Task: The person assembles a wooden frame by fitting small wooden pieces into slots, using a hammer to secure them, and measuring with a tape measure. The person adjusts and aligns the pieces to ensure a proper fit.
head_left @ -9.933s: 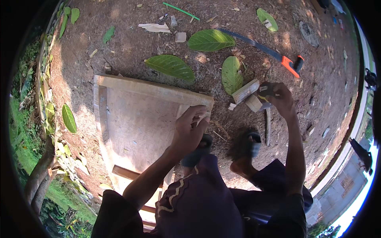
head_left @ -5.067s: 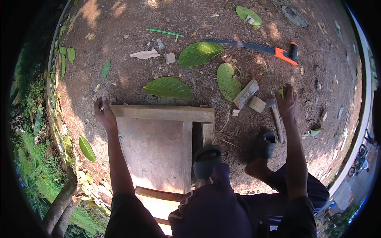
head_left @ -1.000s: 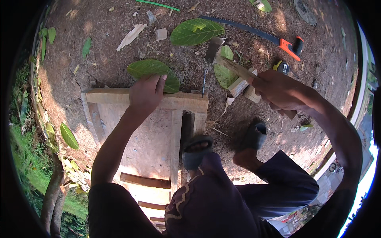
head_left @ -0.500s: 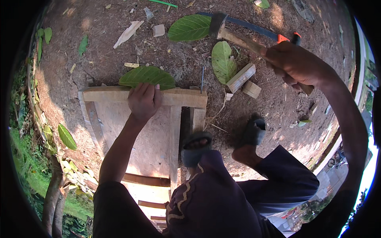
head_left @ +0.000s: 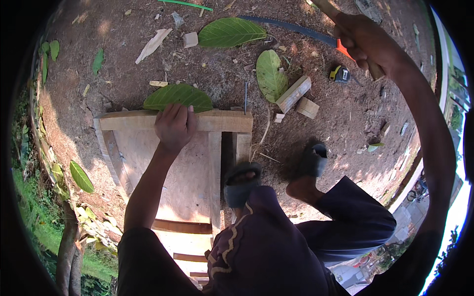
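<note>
My right hand (head_left: 363, 39) is raised at the upper right, wrapped round the wooden handle of a hammer (head_left: 328, 9). The hammer's head lies beyond the top edge of the view. With its fingers bent over the far rail, my left hand (head_left: 175, 127) grips a wooden frame (head_left: 217, 121) that has a flat panel inside it. A large green leaf (head_left: 178, 97) lies against the rail by my left fingertips. Near the rail's right end a long nail (head_left: 246, 96) stands upright in the wood.
Beyond the frame, a handsaw (head_left: 301, 30) with an orange handle lies on the dirt. A tape measure (head_left: 339, 74), wood offcuts (head_left: 295, 93) and big leaves (head_left: 271, 75) are scattered to the right. My sandalled feet (head_left: 313, 157) are beside and on the frame.
My right hand has swung the hammer up and away, taking its head out of view. The tape measure now shows. My left hand keeps its grip on the rail.
</note>
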A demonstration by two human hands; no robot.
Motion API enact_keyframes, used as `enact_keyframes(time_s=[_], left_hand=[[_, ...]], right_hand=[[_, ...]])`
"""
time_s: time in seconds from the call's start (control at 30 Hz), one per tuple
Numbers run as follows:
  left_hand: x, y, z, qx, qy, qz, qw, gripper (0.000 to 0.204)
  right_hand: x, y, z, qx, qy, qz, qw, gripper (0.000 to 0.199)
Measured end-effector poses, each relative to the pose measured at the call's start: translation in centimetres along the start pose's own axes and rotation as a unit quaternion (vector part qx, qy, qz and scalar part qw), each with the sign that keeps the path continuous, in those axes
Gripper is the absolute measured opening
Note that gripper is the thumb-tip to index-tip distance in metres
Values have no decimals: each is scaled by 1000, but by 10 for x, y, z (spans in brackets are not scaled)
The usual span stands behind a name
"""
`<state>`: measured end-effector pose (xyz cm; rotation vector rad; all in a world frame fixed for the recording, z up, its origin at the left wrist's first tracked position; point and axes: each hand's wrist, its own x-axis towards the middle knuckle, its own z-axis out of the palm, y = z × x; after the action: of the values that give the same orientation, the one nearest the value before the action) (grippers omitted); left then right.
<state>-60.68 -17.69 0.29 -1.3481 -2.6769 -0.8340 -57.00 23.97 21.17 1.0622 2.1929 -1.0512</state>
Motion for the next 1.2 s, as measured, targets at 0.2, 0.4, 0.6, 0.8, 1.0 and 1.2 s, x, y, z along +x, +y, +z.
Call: enact_keyframes(time_s=[0.2,0.4,0.6,0.8,1.0,1.2], left_hand=[[5,6,9,-20,6,14,1000,27],[-4,-2,3,21,-4,-1,1000,25],[0,0,3,19,-7,-5,1000,23],[-3,-1,6,9,-14,6,1000,25],[-2,-5,7,12,-22,10,1000,29],[-2,-3,8,2,-8,3,1000,29]], right_hand=[[58,88,7,144,26,-131,981,34],[-35,27,37,-40,-198,98,974,49],[-113,68,78,376,-83,255,887,43],[-189,113,173,565,-107,415,705,32],[-216,125,219,575,-225,387,685,43],[-207,131,214,566,-76,407,713,42]])
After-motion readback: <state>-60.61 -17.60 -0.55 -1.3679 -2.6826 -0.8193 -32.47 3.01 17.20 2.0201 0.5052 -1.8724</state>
